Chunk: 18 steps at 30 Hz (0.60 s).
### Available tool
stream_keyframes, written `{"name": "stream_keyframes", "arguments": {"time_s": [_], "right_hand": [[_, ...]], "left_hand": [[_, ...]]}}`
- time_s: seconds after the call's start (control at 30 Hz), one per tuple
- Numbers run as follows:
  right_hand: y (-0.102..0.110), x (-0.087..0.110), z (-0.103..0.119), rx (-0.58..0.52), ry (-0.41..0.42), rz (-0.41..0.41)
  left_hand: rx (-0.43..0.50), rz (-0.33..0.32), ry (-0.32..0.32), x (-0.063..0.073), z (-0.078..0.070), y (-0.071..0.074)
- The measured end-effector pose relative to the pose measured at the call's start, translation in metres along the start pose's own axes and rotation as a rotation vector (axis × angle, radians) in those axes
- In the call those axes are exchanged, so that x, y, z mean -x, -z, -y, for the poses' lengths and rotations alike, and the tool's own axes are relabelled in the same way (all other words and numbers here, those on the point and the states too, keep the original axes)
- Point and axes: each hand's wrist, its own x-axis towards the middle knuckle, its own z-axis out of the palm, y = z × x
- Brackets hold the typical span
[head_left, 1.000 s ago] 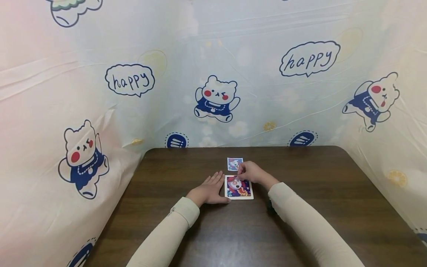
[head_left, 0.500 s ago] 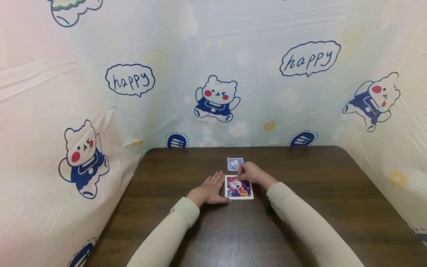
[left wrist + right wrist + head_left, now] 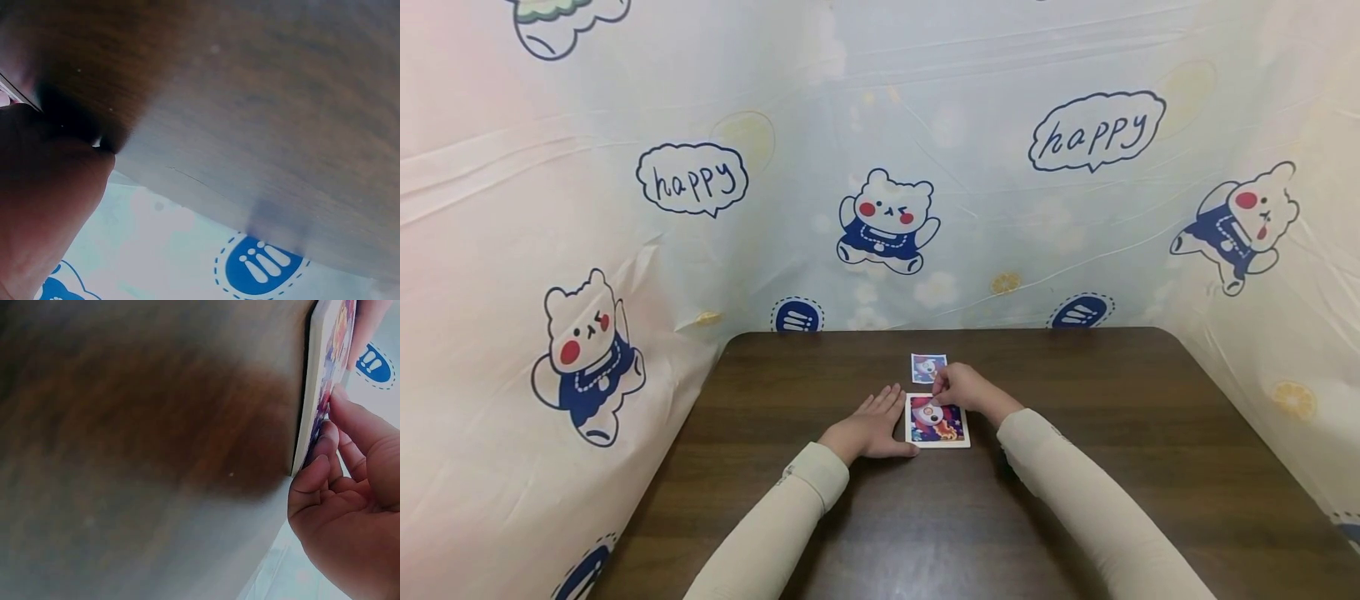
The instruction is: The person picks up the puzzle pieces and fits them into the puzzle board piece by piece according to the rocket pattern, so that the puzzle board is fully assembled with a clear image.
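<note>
A white-bordered picture board (image 3: 937,422) with a cartoon rocket on purple lies flat on the table. Flat on the tabletop at its left side is my left hand (image 3: 870,429), fingers straight near the upper left edge, thumb at the lower left corner. My right hand (image 3: 967,387) reaches over the upper edge with bent fingers, thumb and forefinger close together at the picture. In the right wrist view the thumb (image 3: 359,419) touches the board's printed face (image 3: 337,353), other fingers curl by its edge; I cannot tell whether a small piece is between them.
Behind the board lies a small paper card (image 3: 925,368) with a similar rocket picture, partly covered by the right hand. Under everything is a dark brown wooden table (image 3: 820,367). A pale cloth curtain (image 3: 970,250) with cartoon bears rises along its back and sides.
The right fingertips have shifted slightly at the board's upper part, and the right forearm has moved a little to the left. The left hand, board and card have stayed put.
</note>
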Motion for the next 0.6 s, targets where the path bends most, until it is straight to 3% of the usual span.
{"name": "stream_keyframes", "arguments": {"time_s": [0.6], "right_hand": [[0.0014,-0.0008,-0.0028,0.000,-0.001,-0.001]], "left_hand": [[0.035,-0.013,-0.017,0.0067,-0.0058,0.0049]]}}
